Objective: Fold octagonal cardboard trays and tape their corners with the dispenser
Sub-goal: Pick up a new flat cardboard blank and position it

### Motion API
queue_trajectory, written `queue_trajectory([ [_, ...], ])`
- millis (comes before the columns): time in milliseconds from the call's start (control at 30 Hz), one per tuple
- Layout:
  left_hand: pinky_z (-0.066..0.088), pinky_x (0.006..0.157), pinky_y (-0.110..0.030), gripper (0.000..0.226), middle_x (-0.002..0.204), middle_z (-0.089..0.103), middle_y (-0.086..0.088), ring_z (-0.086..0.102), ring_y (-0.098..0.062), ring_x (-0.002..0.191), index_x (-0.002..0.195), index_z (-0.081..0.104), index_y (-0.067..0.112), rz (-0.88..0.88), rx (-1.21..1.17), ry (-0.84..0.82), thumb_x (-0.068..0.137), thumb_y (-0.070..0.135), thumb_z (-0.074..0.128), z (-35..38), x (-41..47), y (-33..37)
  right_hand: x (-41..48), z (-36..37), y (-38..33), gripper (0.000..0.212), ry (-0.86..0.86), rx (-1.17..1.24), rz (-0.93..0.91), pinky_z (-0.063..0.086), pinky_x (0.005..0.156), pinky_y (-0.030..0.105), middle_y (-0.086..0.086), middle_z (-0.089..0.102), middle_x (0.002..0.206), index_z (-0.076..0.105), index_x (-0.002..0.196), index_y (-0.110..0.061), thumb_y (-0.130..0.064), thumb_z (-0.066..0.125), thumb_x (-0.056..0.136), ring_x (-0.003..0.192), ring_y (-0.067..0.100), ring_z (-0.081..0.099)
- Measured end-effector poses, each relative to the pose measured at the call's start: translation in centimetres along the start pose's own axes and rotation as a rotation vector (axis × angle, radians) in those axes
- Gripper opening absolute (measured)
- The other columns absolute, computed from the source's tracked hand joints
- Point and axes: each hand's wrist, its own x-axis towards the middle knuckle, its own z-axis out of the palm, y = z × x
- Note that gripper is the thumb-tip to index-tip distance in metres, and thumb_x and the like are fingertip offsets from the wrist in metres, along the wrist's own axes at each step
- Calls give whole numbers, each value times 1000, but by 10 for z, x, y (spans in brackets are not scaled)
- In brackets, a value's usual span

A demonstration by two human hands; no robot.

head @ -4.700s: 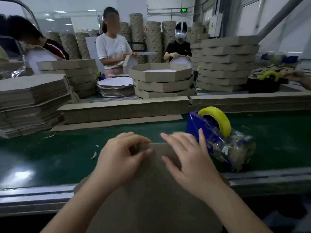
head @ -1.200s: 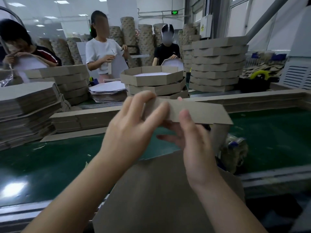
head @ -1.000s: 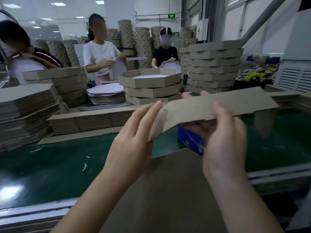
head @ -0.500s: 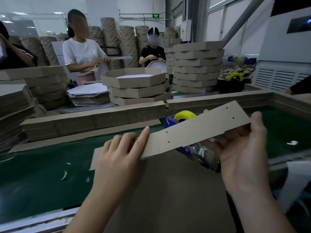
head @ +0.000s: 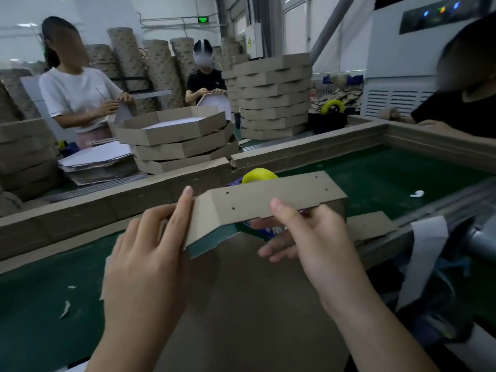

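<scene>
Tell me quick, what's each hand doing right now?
Left hand: grips the flap at its left end.
Right hand: pinches the flap, thumb on top.

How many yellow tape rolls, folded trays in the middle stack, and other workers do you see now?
Yellow tape rolls: 2, one behind the held cardboard strip, one far back.
Folded trays in the middle stack: 3
Other workers: 3
Total: 8
</scene>
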Motion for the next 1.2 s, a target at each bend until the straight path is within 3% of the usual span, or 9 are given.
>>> queue_trajectory([
  [400,45,76,-47,65,108,64,-13,60,-38,85,142,49,23,12,104,-87,79,9,49,8,7,18,-3,-38,-11,52,140,-529,57,49,56,29,-8,69,58,63,69,-20,-67,47,86,45,11,64],
  [500,43,66,-44,68,96,62,-13,56,-37,76,143,48,24,30,111,-44,77,8,49,0,9,26,-14,-44,-20,63,442,-985,-203,35,44,21,-5,46,36,44,47,-19,-70,44,84,37,13,48],
  [567,43,66,-44,67,95,62,-13,56,-37,76,142,49,23,57,112,-8,77,7,51,-4,13,34,-21,-44,-33,50,584,-1033,-576,28,44,20,-10,43,46,42,53,-24,-61,55,84,44,12,43],
  [667,43,65,-45,63,94,64,-14,59,-39,76,138,55,19,118,143,49,76,6,55,-9,19,49,-20,-36,-48,41,227,-1127,-897,40,82,32,-2,61,100,65,96,-22,-60,61,79,96,16,52],
  [767,45,65,-46,48,97,66,-18,61,-40,77,121,65,7,175,154,79,75,7,53,-15,24,63,-12,-28,-59,66,-129,-1333,-816,28,107,48,-4,49,133,47,138,-32,-67,54,82,125,18,41],
  [900,47,74,-50,35,103,67,-19,62,-41,84,110,65,0,181,136,138,76,7,59,-22,26,70,-3,-32,-69,64,-238,-1316,-861,43,92,39,1,56,116,37,147,-36,-62,50,90,105,19,50],
  [1033,29,110,-58,49,138,51,-20,49,-40,125,132,55,5,232,66,264,86,21,60,-28,21,52,-1,-38,-91,61,-179,-1345,-1108,49,74,36,8,61,100,53,139,-26,-59,54,88,88,22,53],
  [1133,25,115,-49,67,147,36,-20,33,-34,137,143,38,5,26,-213,349,87,32,62,-26,8,31,-1,-48,-123,61,-116,-1403,-1136,42,71,28,7,63,100,59,133,-23,-62,47,88,89,20,54],
  [1200,27,114,-46,64,147,36,-18,30,-33,138,144,36,10,-241,-257,204,93,44,55,-17,2,16,-2,-58,-147,63,-73,-1489,-1097,40,75,28,5,62,105,56,136,-27,-65,39,89,94,19,53],
])
